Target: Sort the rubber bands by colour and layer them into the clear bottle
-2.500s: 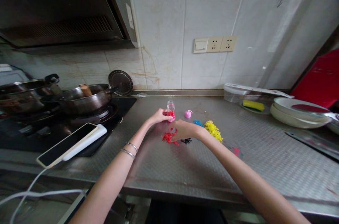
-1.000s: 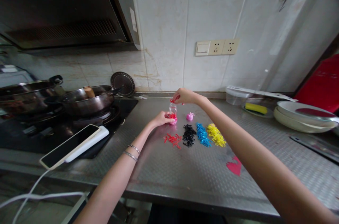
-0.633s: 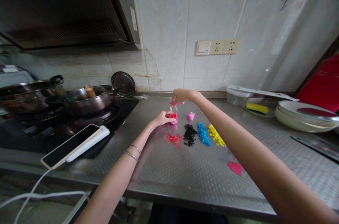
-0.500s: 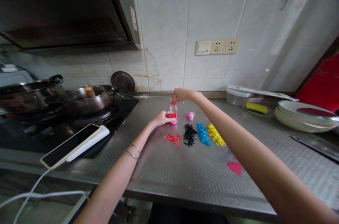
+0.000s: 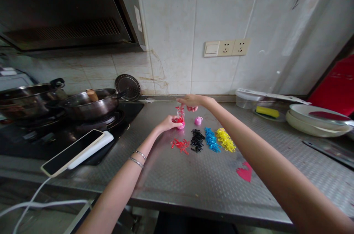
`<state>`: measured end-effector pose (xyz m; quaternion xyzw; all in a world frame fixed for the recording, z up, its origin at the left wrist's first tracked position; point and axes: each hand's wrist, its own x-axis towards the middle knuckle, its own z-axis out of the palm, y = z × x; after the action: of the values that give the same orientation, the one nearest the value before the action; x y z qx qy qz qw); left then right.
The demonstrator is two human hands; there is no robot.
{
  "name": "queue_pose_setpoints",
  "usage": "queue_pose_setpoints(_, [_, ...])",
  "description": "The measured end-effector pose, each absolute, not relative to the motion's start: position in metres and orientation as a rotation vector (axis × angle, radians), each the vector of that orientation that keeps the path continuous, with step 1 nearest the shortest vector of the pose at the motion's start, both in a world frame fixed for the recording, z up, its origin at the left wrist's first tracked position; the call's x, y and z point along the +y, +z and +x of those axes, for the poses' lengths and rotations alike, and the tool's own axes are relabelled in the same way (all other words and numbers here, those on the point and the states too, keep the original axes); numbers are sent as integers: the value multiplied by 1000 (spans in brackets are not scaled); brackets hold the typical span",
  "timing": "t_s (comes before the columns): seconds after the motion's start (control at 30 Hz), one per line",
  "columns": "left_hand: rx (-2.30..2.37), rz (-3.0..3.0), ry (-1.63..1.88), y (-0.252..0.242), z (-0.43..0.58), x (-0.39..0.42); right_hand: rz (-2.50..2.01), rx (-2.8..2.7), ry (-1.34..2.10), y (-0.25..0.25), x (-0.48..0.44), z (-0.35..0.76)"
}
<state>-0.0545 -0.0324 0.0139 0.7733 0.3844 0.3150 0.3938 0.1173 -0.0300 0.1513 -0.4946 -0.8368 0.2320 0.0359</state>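
Note:
My left hand [image 5: 169, 123] is wrapped round the lower part of a small clear bottle [image 5: 181, 113] with a pink base, keeping it upright on the counter. Red rubber bands fill its lower part, and a few stick out of its mouth. Over that mouth, my right hand [image 5: 190, 101] points a finger down at the bands, its other fingers curled to the side; I see nothing held in it. A pink cap [image 5: 198, 120] lies right of the bottle. Nearer me are piles of red bands [image 5: 180, 145], black bands [image 5: 197, 140], blue bands [image 5: 212, 140] and yellow bands [image 5: 225, 140].
A red paper-like scrap [image 5: 245, 172] lies on the metal counter [image 5: 171, 178]. On the left are a stove with a pan [image 5: 90, 106], a pot [image 5: 27, 101] and a phone [image 5: 73, 152]. Plates [image 5: 318, 123], a yellow sponge [image 5: 267, 112] and a knife-like blade [image 5: 329, 152] are right.
The right hand has gone from a pinch on red bands at the bottle's mouth to a finger pointing down there. The left hand stays round the bottle.

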Motion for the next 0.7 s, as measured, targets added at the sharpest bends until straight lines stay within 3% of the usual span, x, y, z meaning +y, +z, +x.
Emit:
queue_pose_setpoints(0.27, [952,1963,798,18,-55,-35,-1506,-2527,675,154,-32,112])
queue_pose_setpoints(0.7, [953,1956,804,14,-55,-33,-1209,-2468,341,157,-38,110])
